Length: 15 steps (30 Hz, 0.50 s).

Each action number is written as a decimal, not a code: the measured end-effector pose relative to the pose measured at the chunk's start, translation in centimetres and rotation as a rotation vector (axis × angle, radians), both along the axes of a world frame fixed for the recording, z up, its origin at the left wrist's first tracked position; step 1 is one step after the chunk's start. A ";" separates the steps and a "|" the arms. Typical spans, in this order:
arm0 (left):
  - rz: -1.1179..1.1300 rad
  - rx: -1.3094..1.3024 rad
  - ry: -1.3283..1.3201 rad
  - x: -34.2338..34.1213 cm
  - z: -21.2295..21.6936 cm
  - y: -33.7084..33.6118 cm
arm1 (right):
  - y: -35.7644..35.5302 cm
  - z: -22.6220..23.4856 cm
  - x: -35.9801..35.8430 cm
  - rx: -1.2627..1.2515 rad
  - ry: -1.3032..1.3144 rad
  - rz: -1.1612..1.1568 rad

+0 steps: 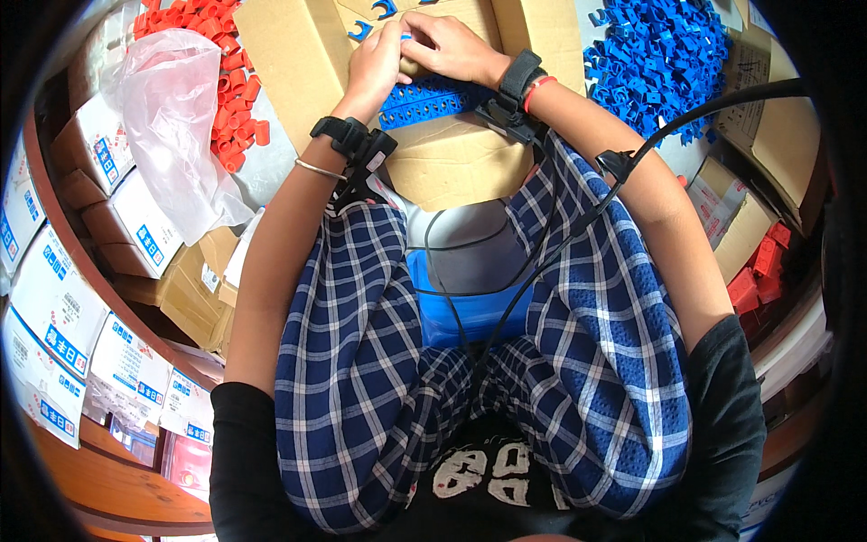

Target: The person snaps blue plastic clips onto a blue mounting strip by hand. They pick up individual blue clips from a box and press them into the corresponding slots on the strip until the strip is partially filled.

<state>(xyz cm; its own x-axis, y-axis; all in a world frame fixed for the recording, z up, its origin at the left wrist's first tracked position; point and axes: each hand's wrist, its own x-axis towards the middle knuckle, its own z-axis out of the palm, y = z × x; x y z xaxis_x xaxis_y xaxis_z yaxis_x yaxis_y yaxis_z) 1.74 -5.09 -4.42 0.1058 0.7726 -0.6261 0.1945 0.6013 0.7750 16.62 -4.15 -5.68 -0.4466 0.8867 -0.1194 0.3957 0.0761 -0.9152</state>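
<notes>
Both hands meet inside an open cardboard box [461,163] at the top of the head view. My left hand [375,65] and my right hand [452,47] are closed, fingertips together. A sliver of a small blue plastic piece [405,37] shows between them; the fingers hide most of it. Just beneath the hands lie rows of blue plastic pipe clips [420,108], packed side by side. Loose beyond the left fingers are a C-shaped blue clip [359,31] and another blue clip [385,9].
Red plastic sleeves [237,113] are heaped left of the box, partly under a clear plastic bag [172,117]. A large pile of blue clips [655,68] is on the right. A black cable [713,101] crosses my right forearm. White cartons [63,298] line the left.
</notes>
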 end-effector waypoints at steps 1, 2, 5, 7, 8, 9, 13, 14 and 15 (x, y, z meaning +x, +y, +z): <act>-0.050 0.031 0.037 0.0 0.1 0.0 | -0.1 0.0 0.0 0.026 0.018 0.003; -0.051 0.031 0.037 0.0 0.2 0.1 | -0.1 0.0 0.1 0.051 0.036 0.007; -0.049 -0.025 0.057 -0.1 0.4 0.1 | 0.0 0.1 0.0 -0.004 0.009 0.012; -0.022 -0.079 0.050 -0.1 0.3 0.1 | 0.1 0.2 0.1 -0.044 0.005 0.016; -0.021 -0.079 0.051 -0.2 0.3 0.1 | 0.2 0.1 0.0 -0.084 0.000 0.020; -0.004 -0.102 -0.004 -0.3 0.3 0.1 | 0.1 0.1 -0.2 -0.084 0.002 0.021; 0.035 -0.164 -0.191 0.3 0.0 0.3 | 0.2 -1.5 -0.2 -0.136 0.148 -0.098; 0.035 -0.164 -0.191 0.3 -0.1 0.3 | 0.2 -1.7 -0.2 -0.174 0.180 -0.125; 0.028 -0.159 -0.202 0.4 -0.2 0.4 | 0.3 -2.0 -0.2 -0.209 0.184 -0.135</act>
<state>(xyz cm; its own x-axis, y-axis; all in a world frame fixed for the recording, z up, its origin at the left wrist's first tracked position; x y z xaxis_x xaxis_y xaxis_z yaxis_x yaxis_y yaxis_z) 2.17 -4.67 -4.64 0.2213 0.6704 -0.7082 0.0266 0.7218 0.6916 16.44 -3.83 -7.67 -0.3577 0.9041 -0.2338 0.2155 -0.1637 -0.9627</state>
